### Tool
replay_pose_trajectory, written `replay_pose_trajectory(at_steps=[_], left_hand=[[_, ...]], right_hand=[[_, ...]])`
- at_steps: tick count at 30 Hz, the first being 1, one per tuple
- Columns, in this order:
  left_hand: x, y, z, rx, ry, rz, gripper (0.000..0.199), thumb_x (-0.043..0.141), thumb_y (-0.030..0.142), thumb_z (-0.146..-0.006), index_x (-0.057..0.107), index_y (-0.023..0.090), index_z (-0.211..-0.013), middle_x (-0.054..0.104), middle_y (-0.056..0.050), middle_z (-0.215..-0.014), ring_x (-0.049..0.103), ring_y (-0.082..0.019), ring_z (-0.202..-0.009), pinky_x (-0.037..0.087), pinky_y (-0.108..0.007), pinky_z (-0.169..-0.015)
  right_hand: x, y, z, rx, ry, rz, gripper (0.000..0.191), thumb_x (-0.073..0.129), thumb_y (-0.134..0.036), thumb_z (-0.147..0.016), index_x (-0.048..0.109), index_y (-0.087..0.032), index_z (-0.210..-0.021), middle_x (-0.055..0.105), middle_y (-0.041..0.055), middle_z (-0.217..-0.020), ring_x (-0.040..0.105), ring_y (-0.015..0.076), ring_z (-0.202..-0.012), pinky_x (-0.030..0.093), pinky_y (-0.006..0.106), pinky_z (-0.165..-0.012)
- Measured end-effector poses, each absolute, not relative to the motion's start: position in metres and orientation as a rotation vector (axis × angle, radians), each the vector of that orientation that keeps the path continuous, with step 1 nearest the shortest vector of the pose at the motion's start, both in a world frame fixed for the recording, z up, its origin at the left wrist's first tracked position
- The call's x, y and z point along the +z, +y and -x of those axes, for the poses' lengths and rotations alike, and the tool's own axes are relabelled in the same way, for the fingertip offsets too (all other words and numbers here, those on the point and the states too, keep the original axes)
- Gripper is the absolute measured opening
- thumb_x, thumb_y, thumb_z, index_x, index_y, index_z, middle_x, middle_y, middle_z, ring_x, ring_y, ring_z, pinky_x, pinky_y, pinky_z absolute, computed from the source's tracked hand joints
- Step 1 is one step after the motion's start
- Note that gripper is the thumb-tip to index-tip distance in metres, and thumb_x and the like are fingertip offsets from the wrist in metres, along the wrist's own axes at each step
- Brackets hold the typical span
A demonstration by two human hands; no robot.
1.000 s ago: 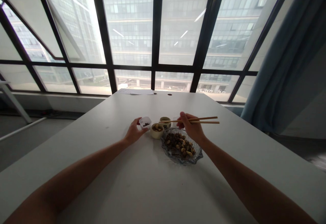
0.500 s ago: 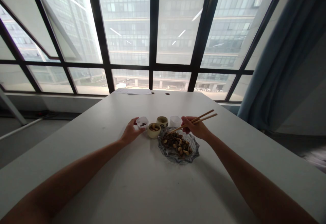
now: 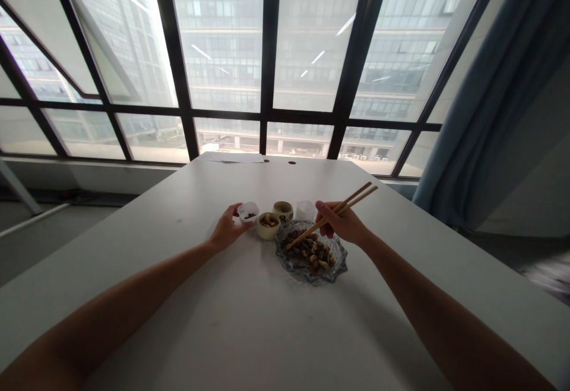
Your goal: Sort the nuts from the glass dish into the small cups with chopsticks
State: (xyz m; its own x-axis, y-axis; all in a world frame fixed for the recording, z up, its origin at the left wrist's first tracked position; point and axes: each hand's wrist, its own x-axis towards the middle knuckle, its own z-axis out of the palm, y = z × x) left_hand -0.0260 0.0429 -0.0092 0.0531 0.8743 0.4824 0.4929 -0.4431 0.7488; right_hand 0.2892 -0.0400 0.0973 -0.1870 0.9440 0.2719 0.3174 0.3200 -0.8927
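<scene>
My left hand (image 3: 228,229) grips a small white translucent cup (image 3: 247,210) with a few dark bits inside. In my right hand (image 3: 336,221) is a pair of wooden chopsticks (image 3: 351,199), their tips down in the left part of a mix of nuts and dark pieces (image 3: 317,256). A scalloped clear glass bowl (image 3: 307,277) contains that mix. Between my hands stands a cream cup (image 3: 267,233) with light brown pieces in it. Behind it is a second cream cup (image 3: 284,211) with dark markings. Another white translucent cup (image 3: 305,210) stands near my right fingers.
All of this rests on a long white table (image 3: 214,314). Papers (image 3: 231,158) lie at its far edge, near two dark round holes. Beyond are framed windows, with a blue curtain (image 3: 463,118) on the right.
The chopstick tips have lowered into the mix and come closer together, while the chopsticks have tilted more steeply. My left hand still holds its cup in about the same place.
</scene>
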Motion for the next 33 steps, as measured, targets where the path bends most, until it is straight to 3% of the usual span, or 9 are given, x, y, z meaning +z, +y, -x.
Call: replay_pose_trajectory(at_steps=[11,22,33], left_hand=[[-0.008,0.042,0.025,1.334,1.392,-1.971,0.070,0.075,0.046,-0.070,0.052,0.017,-0.129,0.066,-0.010,-0.110,0.063,-0.024,-0.101,0.052,-0.035,-0.078],[-0.015,0.047,0.027,1.424,1.400,-1.973,0.065,0.075,0.040,-0.071,0.050,0.018,-0.127,0.063,-0.010,-0.115,0.061,-0.024,-0.104,0.052,-0.035,-0.079],[-0.023,0.053,0.030,1.562,1.420,-2.011,0.061,0.075,0.023,-0.066,0.050,0.021,-0.122,0.059,-0.009,-0.120,0.057,-0.026,-0.109,0.052,-0.040,-0.085]], right_hand=[[0.082,-0.042,-0.275,0.850,-1.778,1.156,0.062,0.054,-0.076,-0.080,0.060,-0.018,-0.060,0.058,0.0007,-0.043,0.049,0.0090,-0.033,0.037,0.018,-0.034],[0.086,-0.029,-0.292,0.827,-1.555,1.151,0.066,0.059,-0.081,-0.071,0.062,-0.016,-0.059,0.059,0.0034,-0.041,0.048,0.0098,-0.029,0.035,0.020,-0.030],[0.077,-0.005,-0.313,0.967,-0.999,1.113,0.048,0.066,-0.057,-0.084,0.059,-0.015,-0.061,0.057,0.0028,-0.042,0.047,0.0082,-0.032,0.036,0.018,-0.030]])
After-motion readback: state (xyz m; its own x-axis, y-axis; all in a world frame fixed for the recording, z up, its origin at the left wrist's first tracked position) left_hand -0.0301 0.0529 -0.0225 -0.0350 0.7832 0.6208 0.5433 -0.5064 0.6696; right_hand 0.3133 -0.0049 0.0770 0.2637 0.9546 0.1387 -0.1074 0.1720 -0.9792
